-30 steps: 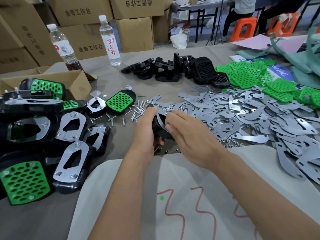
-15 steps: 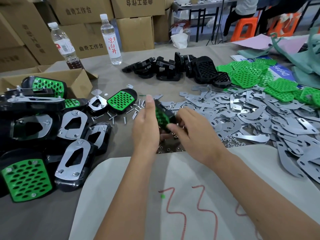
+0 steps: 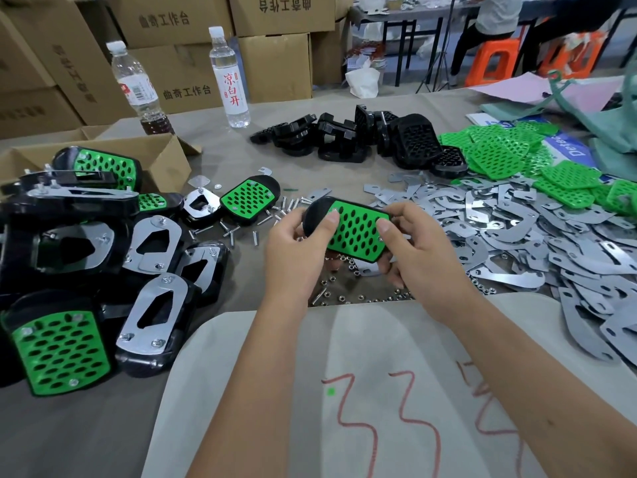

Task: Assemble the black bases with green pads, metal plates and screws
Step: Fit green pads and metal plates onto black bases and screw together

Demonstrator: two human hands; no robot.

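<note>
We see both forearms reaching up from 6 o'clock, left hand [image 3: 296, 250] and right hand [image 3: 418, 250] gripping one black base [image 3: 315, 215] above the table. Thumbs press its green pad [image 3: 355, 231], face up between them, metal plates [image 3: 517, 229] heaped at 3 o'clock.

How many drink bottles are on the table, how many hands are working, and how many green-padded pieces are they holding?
Bottles: 2
Hands: 2
Held piece: 1
Total: 5
</note>
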